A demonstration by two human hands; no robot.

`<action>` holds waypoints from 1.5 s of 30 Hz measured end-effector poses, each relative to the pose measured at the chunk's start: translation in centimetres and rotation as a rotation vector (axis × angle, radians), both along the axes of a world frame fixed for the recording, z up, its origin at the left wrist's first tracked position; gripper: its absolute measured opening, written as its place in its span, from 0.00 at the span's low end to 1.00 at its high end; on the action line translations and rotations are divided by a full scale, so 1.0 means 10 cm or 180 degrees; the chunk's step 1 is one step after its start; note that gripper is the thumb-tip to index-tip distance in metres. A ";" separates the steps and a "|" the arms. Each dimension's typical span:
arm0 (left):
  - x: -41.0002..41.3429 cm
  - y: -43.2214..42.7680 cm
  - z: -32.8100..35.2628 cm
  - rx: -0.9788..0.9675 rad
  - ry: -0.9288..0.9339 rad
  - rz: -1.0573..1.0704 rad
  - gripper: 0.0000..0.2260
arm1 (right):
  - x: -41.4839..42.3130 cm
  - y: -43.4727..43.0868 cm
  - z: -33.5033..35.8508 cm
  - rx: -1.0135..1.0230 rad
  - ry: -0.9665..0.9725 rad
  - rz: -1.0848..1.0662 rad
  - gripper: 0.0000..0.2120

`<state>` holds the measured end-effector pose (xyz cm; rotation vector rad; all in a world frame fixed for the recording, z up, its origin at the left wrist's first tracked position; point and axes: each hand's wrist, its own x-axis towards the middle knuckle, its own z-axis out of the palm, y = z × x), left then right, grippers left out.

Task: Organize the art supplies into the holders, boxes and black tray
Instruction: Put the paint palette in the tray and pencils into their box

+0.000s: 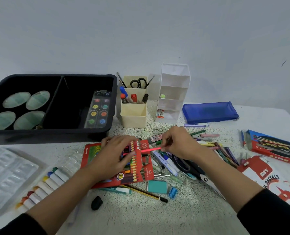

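A red colour-pencil box [137, 168] lies flat in the middle of the table. My left hand [118, 155] rests on it, fingers spread over the pencils. My right hand [178, 143] pinches a pink pencil [149, 150] whose tip points left toward the box. The black tray [56, 134] stands at the back left, holding green oval palettes and a watercolour set [98, 111]. A cream holder [134, 114] with markers and scissors and a white tiered holder [173, 92] stand behind my hands.
Loose pens and pencils [208, 146] litter the table right of my right hand, with scissors [207, 180] nearer me. Paint tubes [44, 185], an eraser [157, 186], a sharpener [173, 192] and a black-tipped pencil [147, 193] lie in front. Blue pouch [208, 111] and boxes sit right.
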<state>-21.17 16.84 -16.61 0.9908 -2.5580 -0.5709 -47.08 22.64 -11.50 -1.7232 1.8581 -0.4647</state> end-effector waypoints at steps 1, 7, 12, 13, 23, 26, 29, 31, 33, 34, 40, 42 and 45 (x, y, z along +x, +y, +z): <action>-0.01 -0.03 0.05 0.0186 0.0006 0.0023 0.17 | 0.00 0.00 -0.01 -0.0038 0.0030 0.0053 0.04; -0.15 -0.20 0.37 0.1339 -0.0168 0.0096 0.21 | 0.08 0.03 -0.07 -0.0219 0.0018 0.0324 0.04; -0.21 -0.22 0.52 0.1422 -0.0191 0.0005 0.24 | 0.14 0.08 -0.09 -0.0352 -0.0481 0.0292 0.02; -0.22 -0.22 0.57 0.1381 -0.0189 0.0002 0.23 | 0.16 0.09 -0.08 -0.0386 -0.0642 0.0201 0.03; -0.24 -0.23 1.15 0.1716 0.0395 -0.0012 0.11 | 0.21 0.19 0.22 -0.1154 -0.2408 -0.1269 0.16; -0.28 -0.18 1.33 0.2165 0.0778 0.0095 0.13 | 0.27 0.11 0.42 -0.1560 -0.2389 -0.1294 0.12; -0.32 -0.15 1.42 0.2542 0.1296 0.0051 0.13 | 0.32 0.00 0.62 -0.1723 -0.2119 -0.1108 0.09; -0.34 -0.14 1.43 0.2693 0.1723 0.0057 0.13 | 0.35 -0.06 0.73 -0.1862 -0.1525 -0.0831 0.10; -0.36 -0.13 1.41 0.2866 0.2121 0.0067 0.14 | 0.36 -0.13 0.81 -0.2096 -0.0594 -0.0414 0.14; -0.36 -0.12 1.39 0.2958 0.2315 0.0081 0.14 | 0.37 -0.16 0.83 -0.2112 -0.0240 -0.0184 0.16; -0.36 -0.07 1.21 0.3186 0.3029 0.0284 0.14 | 0.26 -0.19 0.95 -0.2413 0.0219 0.0337 0.19; -0.35 -0.06 1.16 0.3179 0.3028 0.0328 0.13 | 0.26 -0.15 0.96 -0.2360 0.0254 0.0587 0.19; -0.35 -0.03 1.10 0.3097 0.3062 0.0319 0.14 | 0.28 -0.13 0.88 -0.2294 0.0595 0.0872 0.18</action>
